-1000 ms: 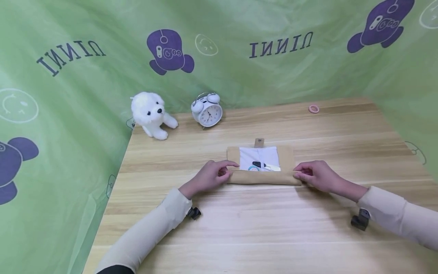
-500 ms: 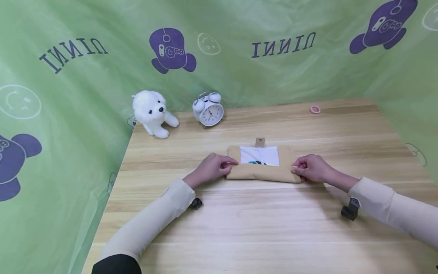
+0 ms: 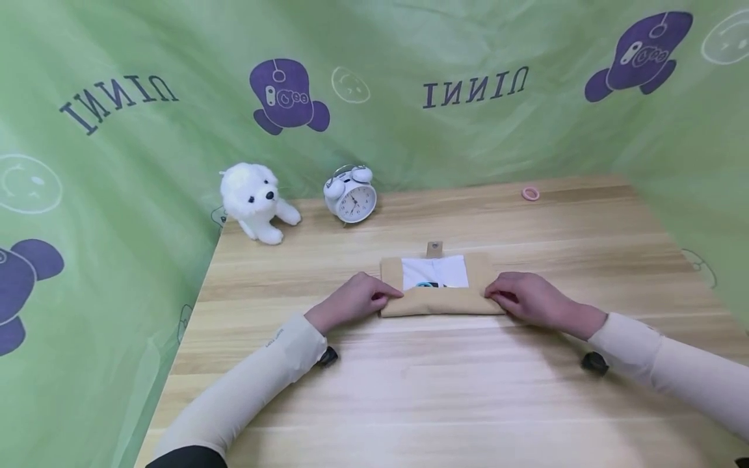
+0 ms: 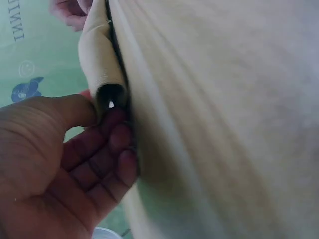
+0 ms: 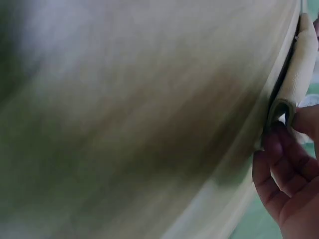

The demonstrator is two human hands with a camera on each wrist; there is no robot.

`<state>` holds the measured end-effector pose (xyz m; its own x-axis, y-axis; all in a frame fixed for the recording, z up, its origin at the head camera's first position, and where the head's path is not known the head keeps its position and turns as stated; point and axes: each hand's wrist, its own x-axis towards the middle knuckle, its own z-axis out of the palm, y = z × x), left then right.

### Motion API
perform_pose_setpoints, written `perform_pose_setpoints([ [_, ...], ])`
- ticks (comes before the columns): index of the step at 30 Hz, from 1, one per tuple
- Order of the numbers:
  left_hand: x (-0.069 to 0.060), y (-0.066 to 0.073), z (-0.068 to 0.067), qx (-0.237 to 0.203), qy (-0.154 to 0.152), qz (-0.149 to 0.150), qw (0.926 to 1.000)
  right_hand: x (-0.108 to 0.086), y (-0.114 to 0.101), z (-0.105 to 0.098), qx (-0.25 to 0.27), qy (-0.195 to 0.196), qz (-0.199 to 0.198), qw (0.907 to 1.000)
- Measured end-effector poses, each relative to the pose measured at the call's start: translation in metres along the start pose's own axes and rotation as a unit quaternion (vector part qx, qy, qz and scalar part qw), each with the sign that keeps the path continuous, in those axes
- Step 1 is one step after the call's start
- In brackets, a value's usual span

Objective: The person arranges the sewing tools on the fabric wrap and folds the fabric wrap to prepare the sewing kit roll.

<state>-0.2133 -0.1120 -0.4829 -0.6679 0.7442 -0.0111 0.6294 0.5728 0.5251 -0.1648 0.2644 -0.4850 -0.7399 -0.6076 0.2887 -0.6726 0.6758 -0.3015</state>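
A tan fabric pouch (image 3: pixel 439 303) with a white lining (image 3: pixel 450 270) lies on the table, its near side folded over into a thick roll. My left hand (image 3: pixel 354 302) pinches the left end of that fold between thumb and fingers. At the right end, my right hand (image 3: pixel 529 300) pinches it likewise. Above the fold's edge show bits of a blue item (image 3: pixel 425 285) and a black one; the rest of them is covered. A snap tab (image 3: pixel 435 248) sticks out from the far edge. Both wrist views show the rolled end (image 4: pixel 102 59) as a hollow tube.
A white plush dog (image 3: pixel 251 201) and a white twin-bell alarm clock (image 3: pixel 353 196) stand at the back left of the wooden table (image 3: pixel 409 390). A pink ring (image 3: pixel 530 194) lies at the back right. A green printed cloth (image 3: pixel 386 143) hangs behind.
The near fold has gone farther over the pouch, covering the black-and-white item's pale part and most of the blue item. Both hands keep hold of its ends.
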Motion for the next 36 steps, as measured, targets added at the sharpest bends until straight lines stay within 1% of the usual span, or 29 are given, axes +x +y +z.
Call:
perform_pose_setpoints([
  [3,-0.001,0.004,0.000,0.035,-0.012,0.020,0.9991,-0.002,0.002,-0.004,-0.035,-0.005,-0.051,0.9980],
  [6,-0.004,0.008,-0.001,0.091,-0.020,0.037,0.9950,-0.004,0.004,-0.008,-0.073,-0.024,-0.106,0.9914],
  [8,-0.006,0.011,-0.002,0.136,-0.028,0.055,0.9888,-0.006,0.004,-0.009,-0.087,-0.041,-0.139,0.9855],
  [10,-0.008,0.014,-0.003,0.182,-0.038,0.078,0.9795,-0.009,0.004,-0.010,-0.099,-0.055,-0.163,0.9801],
  [13,-0.009,0.019,-0.005,0.235,-0.054,0.116,0.9636,-0.012,0.003,-0.011,-0.109,-0.066,-0.172,0.9768],
  [15,-0.008,0.022,-0.005,0.255,-0.058,0.134,0.9557,-0.013,0.003,-0.010,-0.111,-0.065,-0.168,0.9774],
  [17,-0.007,0.024,-0.004,0.273,-0.061,0.140,0.9499,-0.013,0.003,-0.010,-0.109,-0.061,-0.166,0.9782],
  [19,-0.007,0.027,-0.003,0.285,-0.065,0.135,0.9469,-0.014,0.003,-0.008,-0.105,-0.055,-0.163,0.9795],
  [21,-0.007,0.029,-0.002,0.288,-0.072,0.122,0.9471,-0.014,0.002,-0.006,-0.104,-0.052,-0.156,0.9808],
  [24,-0.008,0.033,-0.002,0.281,-0.087,0.100,0.9506,-0.013,-0.001,-0.003,-0.113,-0.052,-0.144,0.9816],
  [26,-0.009,0.035,-0.003,0.275,-0.088,0.093,0.9530,-0.012,-0.003,-0.001,-0.125,-0.051,-0.138,0.9812],
  [28,-0.009,0.035,-0.003,0.275,-0.081,0.089,0.9540,-0.011,-0.005,-0.001,-0.135,-0.050,-0.136,0.9802],
  [30,-0.007,0.034,-0.002,0.275,-0.063,0.093,0.9549,-0.009,-0.005,-0.002,-0.138,-0.046,-0.131,0.9807],
  [33,-0.006,0.031,-0.003,0.267,-0.044,0.090,0.9584,-0.005,-0.003,-0.003,-0.118,-0.037,-0.106,0.9866],
  [36,-0.006,0.029,-0.006,0.249,-0.037,0.081,0.9645,0.000,0.001,-0.005,-0.090,-0.030,-0.069,0.9931],
])
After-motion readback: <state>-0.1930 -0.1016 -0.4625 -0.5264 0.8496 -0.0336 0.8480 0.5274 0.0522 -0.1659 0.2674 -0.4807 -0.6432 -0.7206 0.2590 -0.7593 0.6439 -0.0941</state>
